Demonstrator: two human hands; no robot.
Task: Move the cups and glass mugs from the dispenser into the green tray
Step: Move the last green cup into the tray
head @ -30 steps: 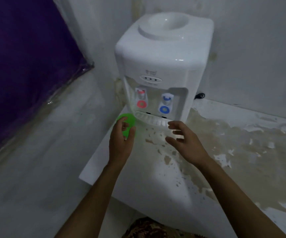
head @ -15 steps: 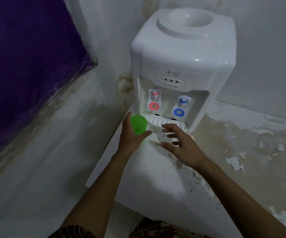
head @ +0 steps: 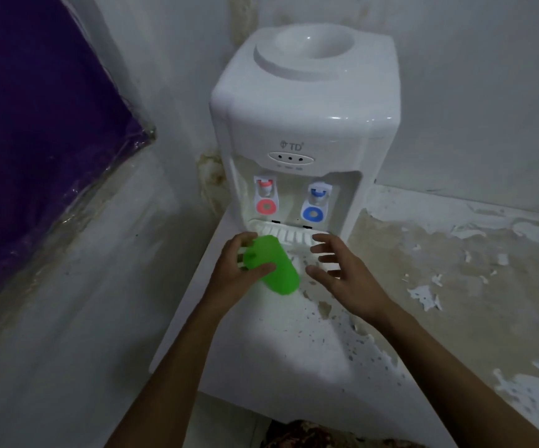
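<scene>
A white water dispenser (head: 303, 111) stands at the back of a white counter, with a red tap (head: 265, 197) and a blue tap (head: 316, 203) over its drip grille (head: 289, 232). My left hand (head: 234, 274) grips a green plastic cup (head: 273, 266), tilted on its side just in front of the grille. My right hand (head: 342, 274) hovers beside the cup on its right, fingers spread and holding nothing. No green tray or glass mugs are in view.
The counter (head: 261, 344) has peeling, stained paint toward the right (head: 455, 270). A purple plastic-wrapped panel (head: 35, 130) leans at the left. White walls close in behind the dispenser. The counter's left edge drops to the floor.
The green cup has tipped from upright to lying tilted in my left hand and come slightly toward me. My right hand stays open close beside it.
</scene>
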